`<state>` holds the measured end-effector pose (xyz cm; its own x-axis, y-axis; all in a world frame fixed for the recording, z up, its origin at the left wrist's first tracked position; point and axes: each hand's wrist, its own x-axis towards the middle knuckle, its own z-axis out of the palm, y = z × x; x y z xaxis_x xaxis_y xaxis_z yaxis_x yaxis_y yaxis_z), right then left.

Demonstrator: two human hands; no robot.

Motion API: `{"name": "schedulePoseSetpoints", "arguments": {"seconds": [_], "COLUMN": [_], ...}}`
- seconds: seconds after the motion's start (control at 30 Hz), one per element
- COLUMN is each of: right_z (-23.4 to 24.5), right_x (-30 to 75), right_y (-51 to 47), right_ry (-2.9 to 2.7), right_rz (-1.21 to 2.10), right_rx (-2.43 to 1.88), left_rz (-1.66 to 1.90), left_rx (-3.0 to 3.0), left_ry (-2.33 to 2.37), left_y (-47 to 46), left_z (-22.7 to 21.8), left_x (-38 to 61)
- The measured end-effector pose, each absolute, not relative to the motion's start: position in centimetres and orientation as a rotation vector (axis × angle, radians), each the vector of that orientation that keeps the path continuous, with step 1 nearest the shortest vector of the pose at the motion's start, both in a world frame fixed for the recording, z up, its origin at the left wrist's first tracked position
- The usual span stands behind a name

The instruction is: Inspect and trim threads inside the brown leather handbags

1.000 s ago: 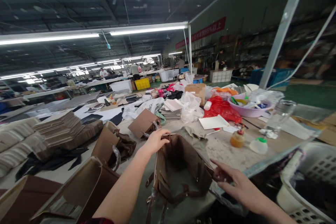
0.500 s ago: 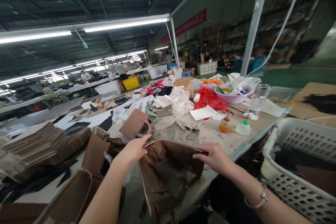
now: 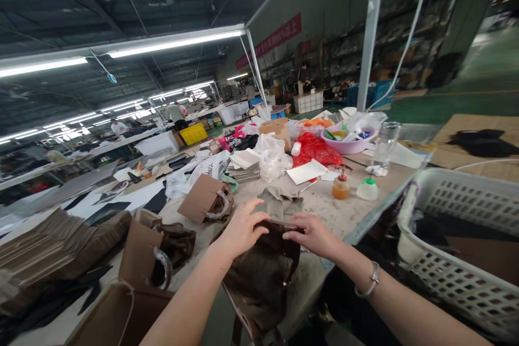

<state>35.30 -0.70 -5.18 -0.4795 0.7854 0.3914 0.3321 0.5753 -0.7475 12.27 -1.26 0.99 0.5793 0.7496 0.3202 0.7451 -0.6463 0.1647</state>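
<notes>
A dark brown bag (image 3: 259, 275) hangs over the near edge of the worktable (image 3: 336, 213). My left hand (image 3: 242, 227) presses on the left side of its top rim, fingers curled over it. My right hand (image 3: 312, 234) grips the right side of the same rim, close to the left hand. A bracelet sits on my right wrist. The bag's mouth is pinched nearly closed between both hands.
Similar brown bags (image 3: 206, 203) with wrapped handles lie to the left, beside stacks of brown cardboard (image 3: 60, 243). An orange bottle (image 3: 341, 186), a white bottle (image 3: 367, 189), a glass jar (image 3: 385, 143) and a pink basin (image 3: 348, 143) stand beyond. A white laundry basket (image 3: 454, 238) is at right.
My hands have come together on the bag's rim, closing its wide-open mouth. The right hand moved from the bag's right corner up to the rim. The view swung right.
</notes>
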Motion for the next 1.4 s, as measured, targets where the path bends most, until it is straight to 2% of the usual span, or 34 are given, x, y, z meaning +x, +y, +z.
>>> {"name": "schedulePoseSetpoints", "arguments": {"seconds": [0.23, 0.5, 0.63, 0.83, 1.1, 1.3, 1.4], "right_z": [-5.7, -5.2, -4.9, -4.6, -4.8, -4.3, -3.9], "right_x": [35.1, 34.7, 34.3, 34.3, 34.6, 34.9, 34.6], "right_y": [-0.2, -0.5, -0.4, -0.4, -0.1, 0.5, 0.8], "right_ry": [-2.032, -2.023, -2.029, -2.055, -2.128, -2.225, -2.265], "right_rz": [0.711, 0.711, 0.608, 0.400, 0.347, 0.440, 0.376], "right_rx": [-0.900, -0.846, -0.879, -0.941, -0.997, -1.058, -1.053], "left_rz": [0.676, 0.758, 0.773, 0.823, 0.636, 0.679, 0.680], "left_rx": [2.859, 2.755, 2.656, 2.470, 2.372, 2.383, 2.398], "left_ry": [1.232, 1.200, 1.203, 1.478, 1.696, 1.797, 1.805], "left_y": [-1.3, -0.8, -0.7, -0.8, -1.1, -0.7, -0.5], "left_z": [0.7, 0.2, 0.1, 0.2, 0.6, 0.3, 0.2], "left_x": [12.5, 13.1, 13.0, 10.5, 7.5, 8.0, 8.4]}}
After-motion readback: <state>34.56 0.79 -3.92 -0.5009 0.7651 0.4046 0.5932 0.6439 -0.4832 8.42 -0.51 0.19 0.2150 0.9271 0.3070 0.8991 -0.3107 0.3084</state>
